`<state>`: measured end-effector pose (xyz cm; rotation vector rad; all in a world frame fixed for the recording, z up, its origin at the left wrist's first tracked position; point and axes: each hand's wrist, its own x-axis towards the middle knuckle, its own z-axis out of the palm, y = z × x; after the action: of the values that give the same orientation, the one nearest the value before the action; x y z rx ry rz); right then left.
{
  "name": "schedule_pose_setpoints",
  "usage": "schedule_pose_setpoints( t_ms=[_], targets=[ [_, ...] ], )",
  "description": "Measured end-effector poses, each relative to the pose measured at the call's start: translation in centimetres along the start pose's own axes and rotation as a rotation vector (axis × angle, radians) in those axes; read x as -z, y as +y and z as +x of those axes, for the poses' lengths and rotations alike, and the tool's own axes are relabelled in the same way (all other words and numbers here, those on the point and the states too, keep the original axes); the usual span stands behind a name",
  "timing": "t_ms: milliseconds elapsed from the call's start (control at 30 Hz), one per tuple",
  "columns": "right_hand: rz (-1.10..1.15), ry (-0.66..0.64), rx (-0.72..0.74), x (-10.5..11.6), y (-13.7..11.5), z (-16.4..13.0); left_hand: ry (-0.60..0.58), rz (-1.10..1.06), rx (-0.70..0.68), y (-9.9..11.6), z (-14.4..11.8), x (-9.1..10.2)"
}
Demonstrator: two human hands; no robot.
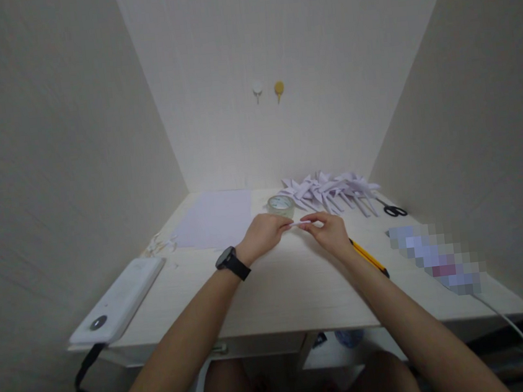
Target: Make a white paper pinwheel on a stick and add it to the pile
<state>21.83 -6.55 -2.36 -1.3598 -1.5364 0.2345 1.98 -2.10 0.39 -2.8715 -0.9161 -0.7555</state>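
Note:
My left hand (265, 235) and my right hand (329, 231) meet above the middle of the pale wooden desk (276, 294). Between their fingertips they pinch a small white rolled paper strip (300, 223), one hand at each end. A black watch (232, 263) sits on my left wrist. Just behind the hands stands a roll of clear tape (280, 204). A pile of folded white paper pinwheels (330, 190) lies at the back right.
A white paper sheet (214, 218) lies back left, paper scraps (160, 244) beside it. A white power strip (120, 300) sits at the left edge. A yellow cutter (370, 259) lies under my right wrist, black scissors (392, 209) farther right. Walls enclose the desk on three sides.

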Motion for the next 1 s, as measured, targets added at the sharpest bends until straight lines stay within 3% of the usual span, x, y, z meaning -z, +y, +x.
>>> schedule_pose_setpoints(
  t_ms=[167, 367, 700, 1000],
  targets=[
    [-0.124, 0.012, 0.057, -0.2, 0.8, 0.0, -0.018, 0.03, 0.057, -0.6, -0.1, 0.0],
    [-0.255, -0.016, 0.221, -0.8, 1.5, -0.4, -0.016, 0.081, -0.034, 0.4, -0.3, -0.4],
    [-0.739, -0.338, 0.349, -0.4, -0.8, -1.2, -0.132, 0.285, -0.105, 1.8, -0.5, -0.8],
    [-0.8, -0.369, 0.36, -0.6, -1.5, -1.8, -0.11, 0.324, -0.148, 1.7, -0.7, -1.2]
  ],
)
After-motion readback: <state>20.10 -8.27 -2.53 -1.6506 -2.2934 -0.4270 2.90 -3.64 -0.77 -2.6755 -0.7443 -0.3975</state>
